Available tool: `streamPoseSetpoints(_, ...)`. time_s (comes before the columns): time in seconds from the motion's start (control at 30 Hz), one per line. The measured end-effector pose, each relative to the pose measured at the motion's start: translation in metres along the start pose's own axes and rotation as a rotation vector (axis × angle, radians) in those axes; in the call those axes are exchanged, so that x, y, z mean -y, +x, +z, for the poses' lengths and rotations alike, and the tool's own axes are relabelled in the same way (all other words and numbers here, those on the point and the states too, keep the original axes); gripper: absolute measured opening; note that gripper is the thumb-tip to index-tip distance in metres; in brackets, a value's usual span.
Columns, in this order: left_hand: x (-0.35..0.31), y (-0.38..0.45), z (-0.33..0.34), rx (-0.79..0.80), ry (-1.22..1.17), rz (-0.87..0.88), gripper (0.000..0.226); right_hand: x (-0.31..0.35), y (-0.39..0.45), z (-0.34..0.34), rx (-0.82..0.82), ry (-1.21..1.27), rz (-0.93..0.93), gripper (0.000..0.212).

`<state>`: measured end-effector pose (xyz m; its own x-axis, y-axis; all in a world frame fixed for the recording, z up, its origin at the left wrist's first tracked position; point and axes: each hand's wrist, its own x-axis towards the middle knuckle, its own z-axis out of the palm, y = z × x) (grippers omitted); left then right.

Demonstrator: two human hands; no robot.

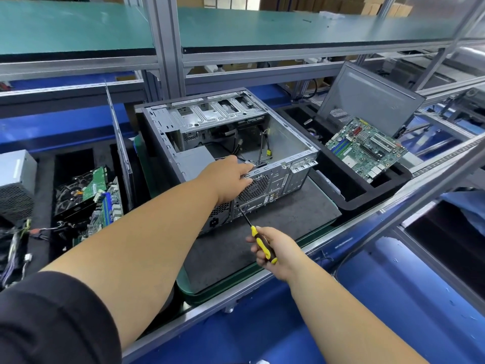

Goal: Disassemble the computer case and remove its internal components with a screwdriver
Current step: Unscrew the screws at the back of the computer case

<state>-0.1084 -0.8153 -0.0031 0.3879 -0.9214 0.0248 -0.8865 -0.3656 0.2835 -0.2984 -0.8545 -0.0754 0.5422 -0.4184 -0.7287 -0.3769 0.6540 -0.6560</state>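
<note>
Your left hand (231, 177) gripped the rear top edge of the opened computer case (225, 143), which sat mid-frame on a grey mat (288, 219) on the tabletop. Your right hand (275, 249) clenched the yellow-and-black screwdriver (258, 236), its tip at the case's back panel. A motherboard (367, 147) lay in the black tray (349, 195) at right.

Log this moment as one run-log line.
left hand: grips rear top edge of open grey metal computer case | right hand: holds yellow-and-black-handled screwdriver, tip at case rear panel | green motherboard: in black foam tray
</note>
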Motion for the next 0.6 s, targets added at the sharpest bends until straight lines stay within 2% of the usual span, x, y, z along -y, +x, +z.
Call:
streamPoseSetpoints(0.1,0.0006,0.0001,0.0004,-0.001,0.0,0.002,0.044,-0.0023,-0.0013,-0.0017,0.108,0.132,0.066,0.033)
streamPoseSetpoints(0.27,0.0014,0.0007,0.0015,-0.001,0.0,0.009,0.044,-0.0062,0.0024,0.0007,0.003,-0.035,-0.019,0.032)
streamPoseSetpoints(0.4,0.0024,0.0016,0.0018,0.004,0.002,0.002,0.045,-0.0052,0.0026,0.0053,-0.178,-0.316,-0.189,0.031)
streamPoseSetpoints(0.6,0.0032,0.0021,0.0023,0.007,0.003,0.008,0.045,-0.0056,-0.0034,0.0062,-0.485,-0.939,-0.476,0.02)
